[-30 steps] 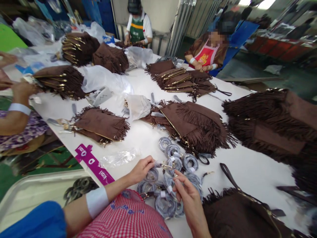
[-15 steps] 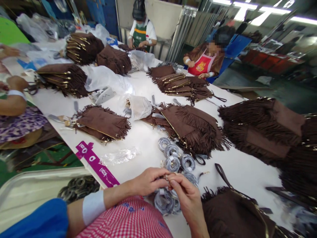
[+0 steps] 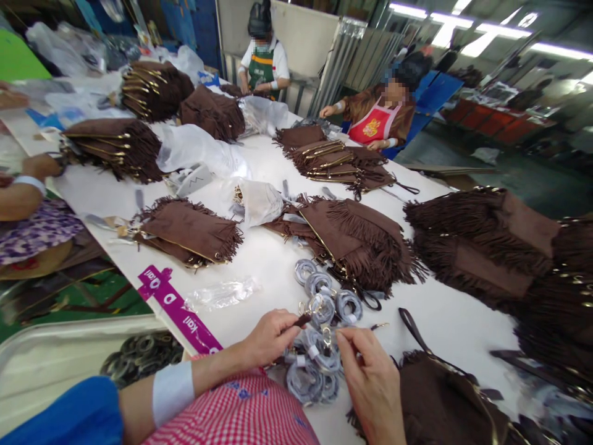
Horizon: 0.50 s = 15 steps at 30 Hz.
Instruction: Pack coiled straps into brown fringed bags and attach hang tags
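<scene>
My left hand [image 3: 270, 337] pinches the dark brown end of a strap near the table's front edge. My right hand [image 3: 370, 380] pinches a small gold clasp [image 3: 327, 337] just right of it. Between and under both hands lies a heap of grey wrapped strap coils [image 3: 315, 364]. A few more coils [image 3: 324, 293] lie just beyond. A brown fringed bag [image 3: 445, 402] rests under my right wrist.
Stacks of brown fringed bags [image 3: 356, 238] [image 3: 491, 244] [image 3: 188, 228] cover the long white table [image 3: 264, 259], with clear plastic bags [image 3: 199, 151] between them. A purple tag [image 3: 178, 309] lies at the front edge. A tray [image 3: 50, 358] sits lower left. Other people work around the table.
My hands met over the coil heap half a second ago, then drew slightly apart; the left now holds a dark strap end and the right a gold clasp.
</scene>
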Tool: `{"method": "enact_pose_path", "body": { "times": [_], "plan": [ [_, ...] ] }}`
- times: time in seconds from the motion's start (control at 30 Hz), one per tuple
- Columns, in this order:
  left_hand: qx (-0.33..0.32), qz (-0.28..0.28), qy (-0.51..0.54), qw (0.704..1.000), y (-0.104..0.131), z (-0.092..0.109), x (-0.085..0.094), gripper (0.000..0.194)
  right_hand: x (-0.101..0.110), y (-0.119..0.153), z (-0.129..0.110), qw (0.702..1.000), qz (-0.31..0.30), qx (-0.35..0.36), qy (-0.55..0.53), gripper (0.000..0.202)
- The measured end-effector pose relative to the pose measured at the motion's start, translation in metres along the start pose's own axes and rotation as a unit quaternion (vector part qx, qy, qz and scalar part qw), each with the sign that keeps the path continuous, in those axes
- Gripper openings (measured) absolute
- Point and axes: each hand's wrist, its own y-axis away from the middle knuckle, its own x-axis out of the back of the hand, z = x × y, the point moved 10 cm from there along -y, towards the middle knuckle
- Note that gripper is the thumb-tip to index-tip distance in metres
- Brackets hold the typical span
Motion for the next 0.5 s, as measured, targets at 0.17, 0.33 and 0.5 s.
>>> {"method": "enact_pose_path", "body": {
  "times": [0.17, 0.33, 0.5],
  "plan": [
    [-0.055, 0.061, -0.111, 0.99, -0.003, 0.007, 0.011, 0.023, -0.011, 0.01, -0.023, 0.988, -0.005, 0.078, 0.132, 0.038],
    [-0.093, 0.064, -0.144, 0.983, 0.002, 0.01, 0.005, 0.02, -0.014, 0.011, -0.027, 0.981, 0.014, 0.1, 0.167, 0.04],
    [-0.106, 0.088, -0.172, 0.975, 0.004, 0.013, 0.006, 0.021, -0.014, 0.012, -0.026, 0.976, 0.015, 0.105, 0.189, 0.043]
  ]
}}
